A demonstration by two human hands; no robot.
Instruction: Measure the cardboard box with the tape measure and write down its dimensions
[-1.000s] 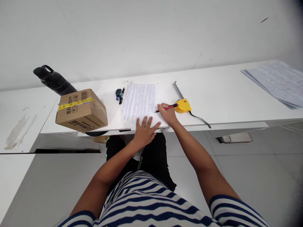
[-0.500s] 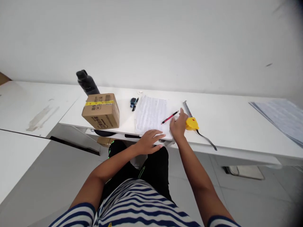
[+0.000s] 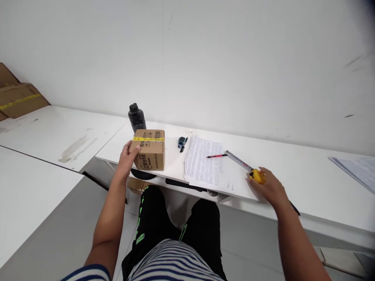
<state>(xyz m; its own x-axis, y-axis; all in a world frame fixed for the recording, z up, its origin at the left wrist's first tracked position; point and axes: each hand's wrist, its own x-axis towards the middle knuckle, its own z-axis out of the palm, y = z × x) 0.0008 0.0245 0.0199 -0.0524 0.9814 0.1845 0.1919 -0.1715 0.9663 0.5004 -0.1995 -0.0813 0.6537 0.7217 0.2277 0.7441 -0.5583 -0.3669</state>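
The right hand (image 3: 272,189) grasps a yellow, rounded tape measure (image 3: 258,176), well to the right of a brown, printed cardboard box (image 3: 150,158) banded with yellow tape. Its case looks like hard plastic, probably compact, fairly dense and easy to grip by its sides. The silvery metal blade (image 3: 238,160) reaches out toward the box's side of the white table (image 3: 293,164); it should be springy and thin-edged, likely to kink if bent, so the case is the better hold.

The left hand (image 3: 127,159) is against the box's left side, thumb over the upper front edge; whether it clamps or merely rests, I cannot tell. The box sits near the table's front edge. Its walls look stiff yet dentable, and its weight cannot be judged; opposite sides, held low, would be the steadiest hold.

Right of the box lie printed white paper sheets (image 3: 202,164), limp and easily creased, best slid or lifted flat. A slim red-and-black pen (image 3: 216,156) on them would roll readily; pinch it mid-barrel. Between box and sheets is a dark blue wristwatch (image 3: 182,142). Just behind the box's left part stands a dark, cylindrical bottle (image 3: 137,118), likely smooth and best held around its body.
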